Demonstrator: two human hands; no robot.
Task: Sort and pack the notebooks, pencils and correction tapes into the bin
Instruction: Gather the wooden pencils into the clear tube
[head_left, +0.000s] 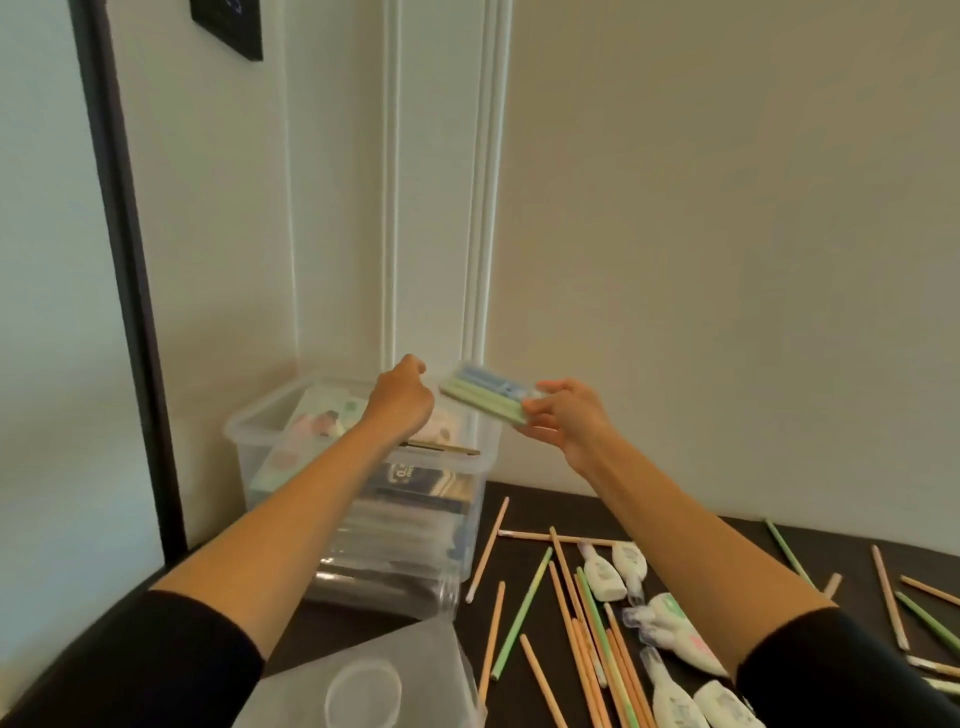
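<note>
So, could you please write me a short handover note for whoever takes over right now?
Left hand: over the bin, fingers curled; whether it holds anything is hidden.
Right hand: holds a pencil pack just right of the bin.
Done: notebooks are in the bin; one pencil lies near its front rim.
Left: loose pencils and correction tapes on the table; lid off, in front of the bin.

Notebooks (322, 422) in bin (248, 434), pencil pack (483, 399) above, pencils (570, 642), correction tapes (602, 576) scattered
</note>
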